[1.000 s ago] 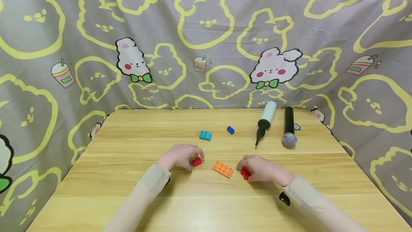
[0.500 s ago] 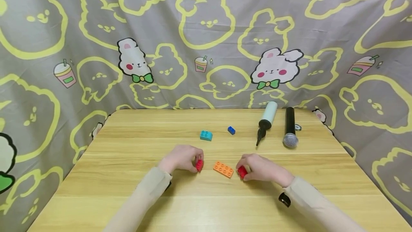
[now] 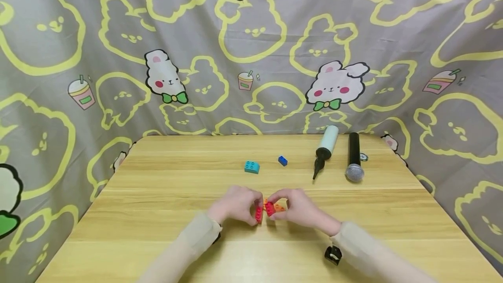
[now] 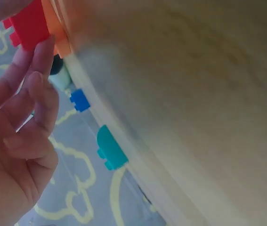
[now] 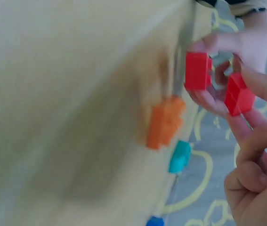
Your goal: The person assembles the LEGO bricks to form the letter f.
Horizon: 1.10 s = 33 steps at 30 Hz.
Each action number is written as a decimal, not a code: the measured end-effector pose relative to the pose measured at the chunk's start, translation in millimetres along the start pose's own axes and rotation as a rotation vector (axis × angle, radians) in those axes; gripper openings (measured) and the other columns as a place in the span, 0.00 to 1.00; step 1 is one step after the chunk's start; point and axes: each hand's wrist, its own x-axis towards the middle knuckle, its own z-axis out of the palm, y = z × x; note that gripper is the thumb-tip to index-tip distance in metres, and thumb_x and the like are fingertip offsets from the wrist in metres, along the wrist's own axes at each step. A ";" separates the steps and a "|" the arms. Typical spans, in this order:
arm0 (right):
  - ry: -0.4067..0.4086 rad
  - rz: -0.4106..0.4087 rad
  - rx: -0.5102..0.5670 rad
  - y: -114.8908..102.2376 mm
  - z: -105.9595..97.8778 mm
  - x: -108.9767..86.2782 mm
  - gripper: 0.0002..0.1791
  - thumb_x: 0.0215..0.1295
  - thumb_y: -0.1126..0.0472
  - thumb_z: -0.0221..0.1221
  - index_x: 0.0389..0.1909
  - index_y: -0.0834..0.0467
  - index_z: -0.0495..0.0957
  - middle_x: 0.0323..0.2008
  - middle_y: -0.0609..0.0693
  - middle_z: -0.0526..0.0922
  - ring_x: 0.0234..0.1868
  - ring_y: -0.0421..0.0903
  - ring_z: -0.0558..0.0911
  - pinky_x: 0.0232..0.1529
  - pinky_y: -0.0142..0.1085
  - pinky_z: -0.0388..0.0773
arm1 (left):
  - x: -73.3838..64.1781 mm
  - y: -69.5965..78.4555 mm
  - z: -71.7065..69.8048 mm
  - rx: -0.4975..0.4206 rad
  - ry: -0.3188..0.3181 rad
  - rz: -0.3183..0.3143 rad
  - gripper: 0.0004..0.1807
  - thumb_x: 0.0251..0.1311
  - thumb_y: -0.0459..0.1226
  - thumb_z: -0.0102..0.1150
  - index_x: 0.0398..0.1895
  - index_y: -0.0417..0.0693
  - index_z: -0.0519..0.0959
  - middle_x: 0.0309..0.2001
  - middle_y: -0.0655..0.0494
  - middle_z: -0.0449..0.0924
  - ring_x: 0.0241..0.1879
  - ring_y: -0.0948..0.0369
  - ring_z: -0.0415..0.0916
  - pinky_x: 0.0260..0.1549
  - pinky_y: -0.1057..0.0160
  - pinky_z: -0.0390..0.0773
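Observation:
Between thumb and fingertips my left hand (image 3: pixel 239 204) pinches a red toy brick (image 3: pixel 259 215), its studs turned toward the right hand. Opposite it, my right hand (image 3: pixel 296 208) pinches a second red toy brick (image 3: pixel 270 208). A small gap separates the two bricks in the head view; the right wrist view shows the left brick (image 5: pixel 197 70) and the right brick (image 5: pixel 239 94) close together above the table. An orange brick (image 3: pixel 280 208) with several studs lies on the table just behind them, partly hidden by the right hand and its brick.
Farther back on the wooden table (image 3: pixel 177 165) lie a teal brick (image 3: pixel 252 167) with a curved side and a small blue brick (image 3: pixel 283 160). At the back right are a white and black hand pump (image 3: pixel 327 145) and a microphone (image 3: pixel 354 156). A patterned curtain (image 3: pixel 204 86) hangs behind.
Both hands have moved inward toward each other, bringing the two red bricks close together in front of the orange one. The left brick has been turned in the fingers.

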 end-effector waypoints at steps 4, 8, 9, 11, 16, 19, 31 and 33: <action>0.026 0.026 0.024 -2.1 15.1 -1.9 0.19 0.49 0.58 0.71 0.43 0.54 0.82 0.41 0.48 0.86 0.20 0.34 0.72 0.24 0.28 0.71 | -1.4 4.2 2.3 -0.017 0.009 -0.021 0.21 0.34 0.53 0.76 0.31 0.62 0.75 0.23 0.74 0.74 0.22 0.73 0.65 0.27 0.70 0.63; 0.070 0.035 0.045 -0.7 27.1 -5.5 0.18 0.48 0.57 0.71 0.42 0.53 0.81 0.41 0.46 0.86 0.38 0.43 0.83 0.43 0.39 0.78 | -0.1 6.4 3.3 -0.014 0.002 -0.041 0.25 0.32 0.56 0.77 0.32 0.62 0.74 0.24 0.75 0.76 0.23 0.74 0.67 0.28 0.70 0.63; 0.081 0.035 0.044 -0.4 29.5 -6.0 0.18 0.48 0.57 0.72 0.42 0.52 0.81 0.41 0.45 0.86 0.43 0.44 0.83 0.47 0.42 0.77 | 0.1 6.7 3.4 -0.011 0.001 -0.042 0.25 0.32 0.56 0.77 0.33 0.62 0.74 0.24 0.76 0.76 0.23 0.74 0.67 0.28 0.70 0.63; 0.103 0.033 0.035 0.6 33.6 -6.3 0.18 0.48 0.56 0.72 0.41 0.52 0.81 0.41 0.44 0.86 0.46 0.46 0.83 0.50 0.44 0.77 | 0.6 7.1 3.9 -0.008 0.004 -0.039 0.27 0.32 0.56 0.77 0.34 0.62 0.74 0.25 0.78 0.77 0.24 0.75 0.67 0.28 0.70 0.63; 0.136 0.037 0.021 0.4 38.1 -5.2 0.17 0.48 0.55 0.72 0.41 0.50 0.81 0.41 0.45 0.87 0.45 0.46 0.83 0.45 0.40 0.78 | 1.1 7.4 5.3 0.014 0.022 -0.027 0.28 0.32 0.57 0.77 0.37 0.61 0.74 0.25 0.77 0.78 0.24 0.75 0.67 0.28 0.70 0.63; 0.126 0.038 0.018 -1.3 38.9 -3.9 0.16 0.48 0.54 0.72 0.40 0.49 0.81 0.40 0.44 0.87 0.45 0.45 0.83 0.45 0.40 0.77 | 1.4 7.5 5.8 0.029 0.035 -0.021 0.29 0.32 0.58 0.76 0.37 0.61 0.74 0.25 0.77 0.77 0.24 0.75 0.67 0.27 0.71 0.63; 0.112 0.057 -0.050 -3.6 39.4 -2.8 0.14 0.47 0.54 0.73 0.35 0.47 0.82 0.37 0.44 0.87 0.41 0.44 0.84 0.37 0.32 0.73 | -4.2 1.9 7.1 -0.013 0.037 0.003 0.28 0.35 0.55 0.76 0.40 0.61 0.75 0.33 0.78 0.82 0.29 0.75 0.70 0.31 0.72 0.63; 0.114 0.060 -0.049 -3.1 39.3 -3.3 0.14 0.46 0.53 0.73 0.35 0.47 0.82 0.37 0.45 0.88 0.40 0.44 0.84 0.36 0.31 0.73 | -4.4 1.0 6.9 -0.027 0.038 -0.003 0.27 0.35 0.55 0.76 0.38 0.62 0.74 0.32 0.79 0.82 0.27 0.75 0.69 0.29 0.73 0.62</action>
